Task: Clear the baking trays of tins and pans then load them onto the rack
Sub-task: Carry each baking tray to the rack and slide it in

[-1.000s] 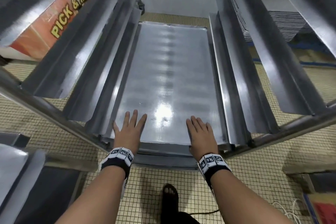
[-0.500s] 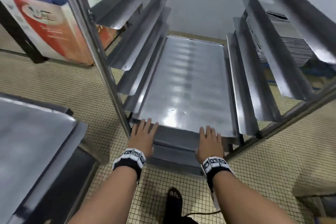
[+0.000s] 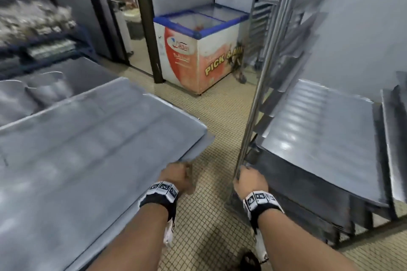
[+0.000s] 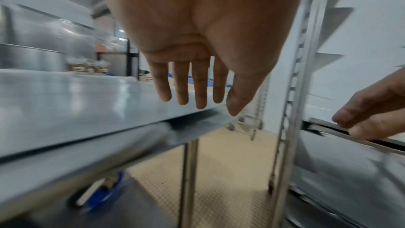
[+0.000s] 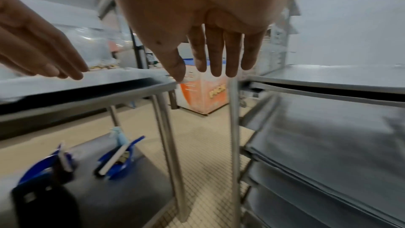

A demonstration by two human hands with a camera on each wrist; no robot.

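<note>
A large bare baking tray [image 3: 88, 149] lies on the steel table at the left. Behind it, blurred tins [image 3: 44, 92] sit on another tray. My left hand [image 3: 178, 176] hovers at the near right corner of the large tray; in the left wrist view its fingers [image 4: 192, 82] hang straight above the tray's edge [image 4: 76, 103], holding nothing. My right hand [image 3: 248, 180] is beside the rack's front left post [image 3: 259, 94], fingers [image 5: 219, 55] straight and empty. A tray [image 3: 319, 138] sits pushed into the rack, with several more stacked under it.
A chest freezer [image 3: 198, 50] with "PICK & MIX" lettering stands ahead across the tiled floor [image 3: 209, 226]. A dark pillar [image 3: 147, 28] rises next to it. Blue scoops [image 5: 116, 160] lie on the table's lower shelf. A second rack [image 3: 264, 17] stands further back.
Both hands have come off the tray pushed into the rack and drawn back. My view has swung left to the table, and the left hand now hovers at the table tray's corner.
</note>
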